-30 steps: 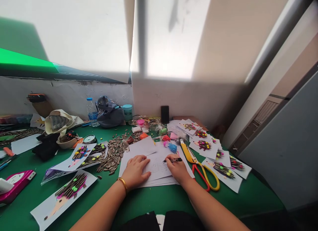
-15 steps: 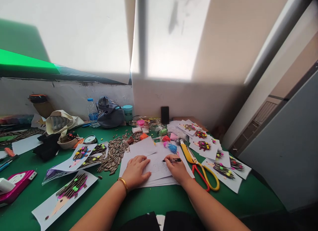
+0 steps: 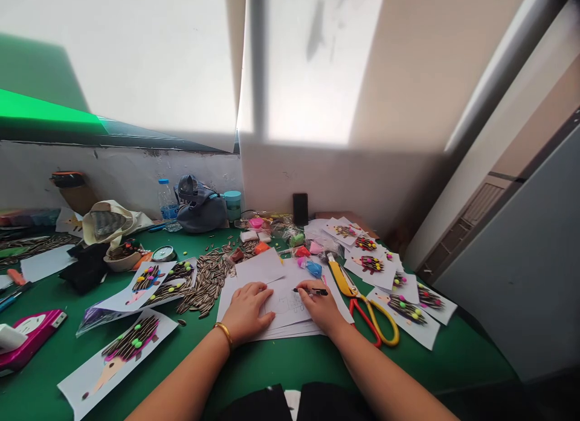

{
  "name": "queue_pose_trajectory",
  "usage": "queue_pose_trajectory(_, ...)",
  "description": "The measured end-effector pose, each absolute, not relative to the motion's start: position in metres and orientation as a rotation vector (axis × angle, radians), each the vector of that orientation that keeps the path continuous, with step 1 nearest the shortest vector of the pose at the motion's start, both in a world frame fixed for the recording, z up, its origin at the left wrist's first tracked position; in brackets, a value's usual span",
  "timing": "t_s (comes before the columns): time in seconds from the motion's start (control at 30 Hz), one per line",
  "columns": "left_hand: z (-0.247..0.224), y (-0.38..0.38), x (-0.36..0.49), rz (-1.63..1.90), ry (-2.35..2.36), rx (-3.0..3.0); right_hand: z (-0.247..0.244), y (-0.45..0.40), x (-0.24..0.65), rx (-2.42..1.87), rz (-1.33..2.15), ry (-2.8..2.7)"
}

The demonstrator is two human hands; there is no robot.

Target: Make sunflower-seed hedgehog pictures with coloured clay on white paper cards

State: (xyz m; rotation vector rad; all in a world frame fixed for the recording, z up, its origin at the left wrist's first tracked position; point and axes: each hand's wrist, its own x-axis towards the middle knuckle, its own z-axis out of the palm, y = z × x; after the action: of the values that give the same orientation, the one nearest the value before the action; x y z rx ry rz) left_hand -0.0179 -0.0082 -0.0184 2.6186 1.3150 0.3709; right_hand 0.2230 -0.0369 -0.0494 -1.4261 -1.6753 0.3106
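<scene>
My right hand (image 3: 322, 306) grips a black pen (image 3: 312, 292), its tip at the white paper (image 3: 276, 331), where a faint line drawing (image 3: 290, 304) shows. Flat on the left part of that sheet lies my left hand (image 3: 248, 309), fingers spread, with a gold bangle at the wrist. A smaller blank sheet (image 3: 259, 265) overlaps the paper's top, just beyond the left hand. Sunflower seeds (image 3: 206, 282) are heaped to the left of the paper. Scissors with yellow and red handles (image 3: 378, 324) and a yellow cutter (image 3: 341, 275) lie right of my right hand.
Hedgehog pictures made with seeds lie on the right (image 3: 403, 309) and left (image 3: 131, 342) of the green table (image 3: 290, 366). Behind the paper are clay packets (image 3: 312, 267) and a black phone (image 3: 300, 209). A bottle (image 3: 168, 208), a grey bag (image 3: 199, 209) and a pink power strip (image 3: 36, 336) stand leftward.
My right hand has shifted slightly left and up with the pen, and the drawing shows a little more clearly. My left hand stays in place on the paper.
</scene>
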Motion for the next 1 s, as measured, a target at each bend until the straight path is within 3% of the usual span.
queue_pose_trajectory(1.0,-0.0197,-0.0068,-0.0184,0.367,1.309,2.616,-0.0481,-0.0362,0.2253,-1.483,0.324,-1.609)
